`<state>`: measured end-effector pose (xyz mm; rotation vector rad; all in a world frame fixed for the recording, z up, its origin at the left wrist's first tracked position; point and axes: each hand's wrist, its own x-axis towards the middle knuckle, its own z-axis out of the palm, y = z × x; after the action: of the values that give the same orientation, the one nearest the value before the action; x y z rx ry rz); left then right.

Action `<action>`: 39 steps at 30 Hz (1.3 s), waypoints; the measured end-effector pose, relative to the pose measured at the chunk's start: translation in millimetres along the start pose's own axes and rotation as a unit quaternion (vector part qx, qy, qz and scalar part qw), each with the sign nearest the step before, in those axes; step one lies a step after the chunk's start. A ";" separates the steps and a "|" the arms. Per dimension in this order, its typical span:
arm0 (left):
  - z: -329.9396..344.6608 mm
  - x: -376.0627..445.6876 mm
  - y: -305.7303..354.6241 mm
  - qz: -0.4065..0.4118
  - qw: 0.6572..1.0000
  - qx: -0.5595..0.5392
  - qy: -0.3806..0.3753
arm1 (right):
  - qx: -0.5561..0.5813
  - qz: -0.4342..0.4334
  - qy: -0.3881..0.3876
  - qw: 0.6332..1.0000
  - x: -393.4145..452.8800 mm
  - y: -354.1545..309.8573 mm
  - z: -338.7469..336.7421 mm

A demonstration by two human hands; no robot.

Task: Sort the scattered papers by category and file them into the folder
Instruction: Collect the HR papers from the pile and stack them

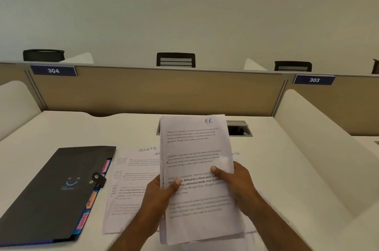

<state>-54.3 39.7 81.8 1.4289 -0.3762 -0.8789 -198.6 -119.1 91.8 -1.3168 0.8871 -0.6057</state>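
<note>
A stack of printed sheets headed "HR" (194, 144) is held upright above the desk. My left hand (162, 191) grips its left edge with the thumb on the front. My right hand (238, 185) grips the right edge, thumb across the text. Under the stack, sheets headed "SPORTS" (131, 179) lie flat on the white desk (287, 168). A black expanding folder (55, 193) lies closed at the left, with pink and orange tabs marked "HR" and "SPORTS" sticking out of its right side.
A cable hatch (239, 128) is set in the desk behind the stack. A beige partition (155, 91) with signs 304 and 303 closes off the back. White side dividers (320, 138) flank the desk. Black chairs show beyond the partition.
</note>
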 end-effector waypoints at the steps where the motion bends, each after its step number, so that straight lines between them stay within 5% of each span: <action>1: -1.0 1.2 1.5 -0.001 1.000 0.011 0.001 | 0.005 0.006 -0.010 1.000 0.7 -2.2 -1.8; 6: -10.1 4.8 24.2 0.032 0.997 0.024 -0.069 | -0.015 -0.023 -0.074 0.997 0.0 -27.6 -19.5; 10: -8.0 8.5 48.1 0.086 0.988 0.059 -0.113 | -0.018 -0.095 -0.053 0.994 -4.5 -51.0 -17.1; 21: -10.3 14.0 49.1 0.150 0.977 0.059 -0.141 | -0.049 -0.137 -0.068 0.987 -6.2 -40.9 -17.2; 39: -5.8 28.2 -47.1 0.061 0.995 0.085 0.008 | -0.074 -0.025 -0.117 0.990 15.0 52.9 -18.1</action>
<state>-46.1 27.9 28.5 1.5505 -0.5306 -0.7499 -210.8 -131.9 36.6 -1.5137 0.7177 -0.4193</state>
